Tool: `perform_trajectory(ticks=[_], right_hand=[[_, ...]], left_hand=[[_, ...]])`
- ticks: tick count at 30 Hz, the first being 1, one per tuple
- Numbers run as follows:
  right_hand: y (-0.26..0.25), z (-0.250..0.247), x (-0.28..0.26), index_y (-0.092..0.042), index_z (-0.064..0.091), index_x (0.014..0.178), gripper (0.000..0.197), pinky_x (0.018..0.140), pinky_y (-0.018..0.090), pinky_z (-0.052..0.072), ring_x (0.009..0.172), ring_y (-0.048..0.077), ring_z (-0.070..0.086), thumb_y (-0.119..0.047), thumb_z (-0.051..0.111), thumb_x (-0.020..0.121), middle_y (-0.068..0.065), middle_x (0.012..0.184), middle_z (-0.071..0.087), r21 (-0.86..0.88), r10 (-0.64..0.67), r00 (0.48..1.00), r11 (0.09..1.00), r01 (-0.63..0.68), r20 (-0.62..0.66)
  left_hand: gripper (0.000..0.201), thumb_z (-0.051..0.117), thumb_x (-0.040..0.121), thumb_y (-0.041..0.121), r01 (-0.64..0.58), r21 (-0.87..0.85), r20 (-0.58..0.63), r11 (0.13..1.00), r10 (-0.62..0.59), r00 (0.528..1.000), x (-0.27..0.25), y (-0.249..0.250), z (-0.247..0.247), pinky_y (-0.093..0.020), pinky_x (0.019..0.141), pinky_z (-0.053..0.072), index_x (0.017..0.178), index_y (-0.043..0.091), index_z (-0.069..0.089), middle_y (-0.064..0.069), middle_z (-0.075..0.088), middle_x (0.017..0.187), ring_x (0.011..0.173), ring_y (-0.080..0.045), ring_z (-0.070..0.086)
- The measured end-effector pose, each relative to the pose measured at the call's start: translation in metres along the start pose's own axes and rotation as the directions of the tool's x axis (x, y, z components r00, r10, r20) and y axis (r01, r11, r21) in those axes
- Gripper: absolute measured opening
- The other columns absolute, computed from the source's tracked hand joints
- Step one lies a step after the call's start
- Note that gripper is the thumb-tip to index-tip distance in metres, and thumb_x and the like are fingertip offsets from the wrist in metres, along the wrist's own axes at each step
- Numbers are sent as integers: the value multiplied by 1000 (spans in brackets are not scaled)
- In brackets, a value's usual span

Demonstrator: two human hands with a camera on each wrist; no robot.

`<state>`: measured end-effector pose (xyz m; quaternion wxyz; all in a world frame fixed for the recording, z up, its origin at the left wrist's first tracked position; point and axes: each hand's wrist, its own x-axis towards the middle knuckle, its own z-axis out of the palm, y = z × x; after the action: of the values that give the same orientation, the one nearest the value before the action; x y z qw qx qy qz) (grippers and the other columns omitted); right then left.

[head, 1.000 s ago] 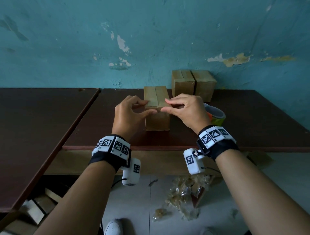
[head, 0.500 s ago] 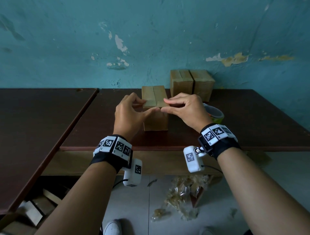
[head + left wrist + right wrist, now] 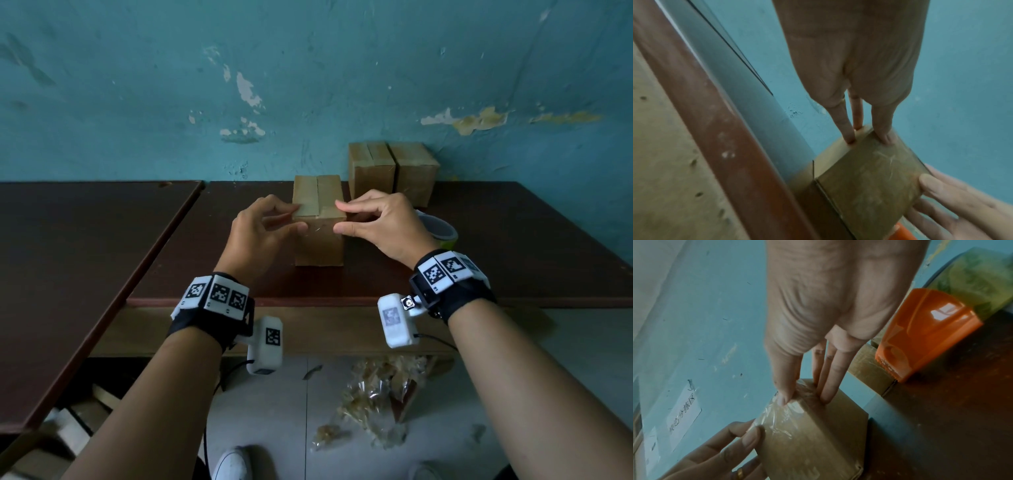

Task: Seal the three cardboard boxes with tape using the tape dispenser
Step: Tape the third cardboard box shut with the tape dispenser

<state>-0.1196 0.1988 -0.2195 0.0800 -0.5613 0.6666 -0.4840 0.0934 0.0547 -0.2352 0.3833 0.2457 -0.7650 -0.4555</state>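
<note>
A small cardboard box (image 3: pixel 318 236) stands upright near the front of the dark table (image 3: pixel 513 246), with clear tape (image 3: pixel 777 415) over its top front edge. My left hand (image 3: pixel 298 218) presses the box's left top corner, thumb on the front face and fingers (image 3: pixel 849 134) on top. At the right top corner my right hand (image 3: pixel 337 217) presses too, its thumb (image 3: pixel 783 395) on the tape. Two more boxes (image 3: pixel 371 171) (image 3: pixel 416 174) stand side by side against the wall. The orange tape dispenser (image 3: pixel 920 337) with its greenish roll (image 3: pixel 440 233) lies behind my right hand.
A second dark table (image 3: pixel 85 240) adjoins on the left, with a narrow gap between. The peeling teal wall (image 3: pixel 308 85) stands close behind the boxes. On the floor below lie crumpled clear plastic (image 3: pixel 376 394), wood scraps (image 3: pixel 68 428) and a white shoe (image 3: pixel 233 462).
Both hands met at the middle of the box's top front edge; they have since slid apart to its left and right corners. The box has stayed in place.
</note>
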Motion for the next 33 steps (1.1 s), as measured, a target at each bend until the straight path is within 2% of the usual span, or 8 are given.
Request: perform_trajectory(ticks=[4, 8, 13, 17, 19, 23, 28, 33], right_hand=[[-4, -2, 1, -26, 83, 113, 25, 106, 33, 52, 120, 2, 61, -39, 82, 92, -9, 127, 65, 9, 8, 1000, 1000, -8, 9], [-10, -1, 11, -21, 86, 93, 18, 119, 43, 40, 138, 4, 49, -38, 79, 95, -9, 151, 54, -18, 21, 1000, 1000, -22, -10], [-19, -1, 8, -26, 85, 90, 18, 125, 46, 30, 142, 5, 49, -40, 76, 95, -8, 140, 68, -42, 23, 999, 999, -21, 43], [-24, -3, 6, -31, 86, 96, 18, 119, 45, 36, 130, 6, 54, -46, 76, 94, -12, 132, 71, -109, 5, 999, 994, 1, 51], [-26, -5, 4, -40, 84, 104, 17, 115, 40, 35, 127, 8, 50, -49, 73, 95, -15, 130, 69, -158, -7, 997, 987, 20, 81], [-29, -8, 1, -41, 81, 113, 20, 108, 30, 33, 124, 6, 48, -47, 72, 97, -18, 125, 68, -168, -19, 996, 985, 33, 86], [-25, -15, -2, -37, 78, 125, 27, 118, 36, 35, 135, 5, 49, -42, 70, 99, -16, 138, 62, -70, 4, 1000, 998, -4, 9], [-24, -21, -1, -31, 70, 139, 36, 113, 21, 27, 144, 2, 39, -26, 56, 107, -9, 159, 48, -7, 95, 995, 995, -95, 18]], left_hand=[[23, 84, 91, 15, 34, -59, 27, 998, -32, 999, -2, 6, -1, -36, 88, 65, 111, 15, 73, 0, 77, 115, 107, -10, 75], [43, 94, 79, 39, 50, -34, -30, 998, -51, 998, -6, 15, 13, -23, 73, 59, 111, 23, 70, 6, 74, 111, 98, -4, 74], [76, 99, 64, 51, 34, 132, -33, 991, -29, 999, -6, 22, 32, -4, 69, 47, 121, 21, 58, 14, 64, 110, 90, 16, 63], [82, 98, 60, 57, -22, 294, -69, 956, 44, 997, -1, 17, 38, 0, 74, 40, 124, 22, 59, 4, 55, 125, 105, -5, 56], [81, 97, 64, 54, -29, 325, -61, 945, 52, 997, 3, 14, 35, -4, 85, 43, 128, 20, 61, 3, 51, 125, 110, -11, 55], [78, 94, 70, 51, -43, 313, 14, 949, 41, 999, 6, 12, 22, -37, 102, 56, 138, 27, 63, 7, 51, 128, 117, -16, 58], [72, 92, 79, 36, -61, 217, 102, 974, 40, 994, 6, 12, 8, -18, 97, 53, 144, 31, 64, 8, 57, 141, 120, -10, 61], [60, 89, 85, 16, -15, 29, 134, 999, 11, 991, 6, 11, 2, -27, 103, 57, 140, 29, 67, 8, 68, 136, 125, -6, 65]])
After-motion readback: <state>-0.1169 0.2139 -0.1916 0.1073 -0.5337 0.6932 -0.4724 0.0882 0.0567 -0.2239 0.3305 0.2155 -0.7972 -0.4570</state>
